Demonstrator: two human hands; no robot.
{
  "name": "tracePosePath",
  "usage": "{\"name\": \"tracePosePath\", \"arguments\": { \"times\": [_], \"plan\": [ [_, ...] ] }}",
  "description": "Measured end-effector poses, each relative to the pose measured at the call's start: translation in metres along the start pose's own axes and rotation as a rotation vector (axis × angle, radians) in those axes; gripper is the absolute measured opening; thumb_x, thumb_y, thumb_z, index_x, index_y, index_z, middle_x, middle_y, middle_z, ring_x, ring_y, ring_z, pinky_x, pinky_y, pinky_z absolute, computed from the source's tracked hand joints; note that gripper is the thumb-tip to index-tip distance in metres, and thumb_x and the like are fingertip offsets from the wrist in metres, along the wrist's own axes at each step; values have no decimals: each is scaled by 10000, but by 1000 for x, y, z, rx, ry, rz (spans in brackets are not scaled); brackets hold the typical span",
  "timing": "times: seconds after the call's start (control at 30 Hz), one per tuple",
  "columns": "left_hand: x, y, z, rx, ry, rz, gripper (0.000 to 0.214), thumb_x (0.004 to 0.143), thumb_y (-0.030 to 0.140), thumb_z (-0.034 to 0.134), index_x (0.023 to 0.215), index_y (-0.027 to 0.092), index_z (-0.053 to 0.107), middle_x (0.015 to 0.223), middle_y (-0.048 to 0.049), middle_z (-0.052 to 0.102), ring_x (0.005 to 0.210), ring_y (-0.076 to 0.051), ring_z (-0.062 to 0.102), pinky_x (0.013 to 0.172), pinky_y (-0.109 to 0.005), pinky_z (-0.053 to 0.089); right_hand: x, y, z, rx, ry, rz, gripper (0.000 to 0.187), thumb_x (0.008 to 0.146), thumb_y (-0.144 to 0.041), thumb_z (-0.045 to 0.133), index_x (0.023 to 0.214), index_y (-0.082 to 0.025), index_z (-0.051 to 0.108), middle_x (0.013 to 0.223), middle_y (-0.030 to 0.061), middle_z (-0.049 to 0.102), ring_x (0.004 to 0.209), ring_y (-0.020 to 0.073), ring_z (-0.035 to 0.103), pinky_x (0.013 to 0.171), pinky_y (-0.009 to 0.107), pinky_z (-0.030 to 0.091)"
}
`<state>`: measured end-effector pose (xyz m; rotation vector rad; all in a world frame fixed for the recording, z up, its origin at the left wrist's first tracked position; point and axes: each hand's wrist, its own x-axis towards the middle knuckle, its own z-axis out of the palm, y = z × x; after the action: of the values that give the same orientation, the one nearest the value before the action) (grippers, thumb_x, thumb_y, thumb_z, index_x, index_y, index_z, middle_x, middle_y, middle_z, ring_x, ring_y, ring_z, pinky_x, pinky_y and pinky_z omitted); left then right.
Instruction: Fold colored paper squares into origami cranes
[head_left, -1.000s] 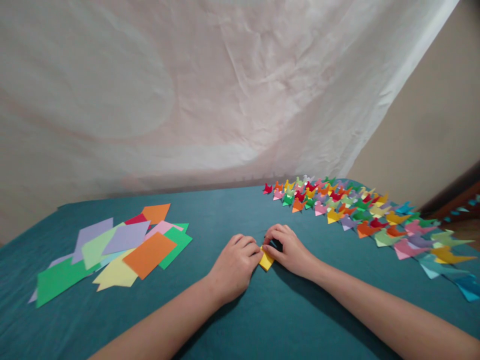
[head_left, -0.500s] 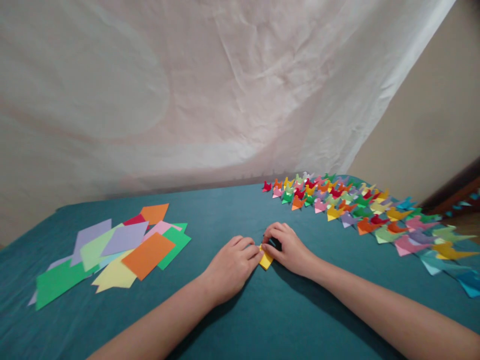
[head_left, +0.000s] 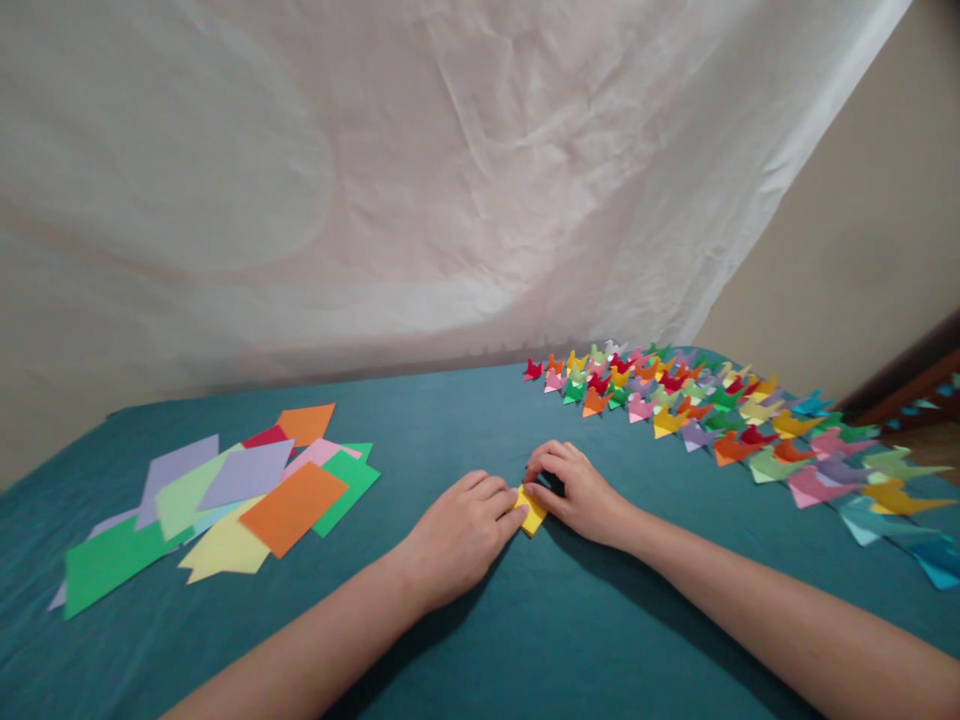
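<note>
A small folded yellow paper (head_left: pixel 532 513) lies on the teal tablecloth (head_left: pixel 525 630) in the middle. My left hand (head_left: pixel 457 530) has its fingers curled, and the fingertips press on the paper's left edge. Fingers bent, my right hand (head_left: pixel 576 490) pinches the paper's right side against the cloth. Both hands hide most of the paper; only a lower corner shows between them.
A loose pile of flat coloured paper sheets (head_left: pixel 225 490) lies at the left. Several rows of small folded paper figures (head_left: pixel 720 420) in many colours spread across the right side, out to the table's right edge. A creased white sheet (head_left: pixel 420 170) hangs behind the table.
Both hands stay on the yellow paper, with only slight finger shifts. The view has tipped a little, so everything sits slightly higher in the frame.
</note>
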<state>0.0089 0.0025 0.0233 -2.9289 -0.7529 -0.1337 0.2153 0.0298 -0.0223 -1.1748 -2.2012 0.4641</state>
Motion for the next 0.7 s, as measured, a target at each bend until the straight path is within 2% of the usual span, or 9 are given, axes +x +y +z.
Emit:
{"name": "tracePosePath", "arguments": {
  "times": [0.17,0.43,0.7],
  "plan": [
    [1,0,3,8,-8,-20,252,941,163,390,1138,156,546,1071,-72,610,1031,-210,506,913,-364,363,0,-1,0,1,3,-5,49,818,-175,588,852,-211,595,921,30,573,878,185,501,792,341,376],
    [1,0,5,-3,-8,-37,288,942,175,398,1208,172,509,1085,-59,598,1078,-218,475,927,-358,358,-1,-1,0,1,-7,-5,43,819,-182,591,848,-214,592,926,29,571,879,186,501,788,337,378],
    [-2,0,-1,-6,-39,-27,311,941,196,401,1236,214,498,1106,-62,596,1125,-232,454,919,-366,362,0,-2,-1,-8,-14,-3,46,818,-179,585,850,-212,592,925,32,571,877,185,503,790,338,380]
  ]
}}
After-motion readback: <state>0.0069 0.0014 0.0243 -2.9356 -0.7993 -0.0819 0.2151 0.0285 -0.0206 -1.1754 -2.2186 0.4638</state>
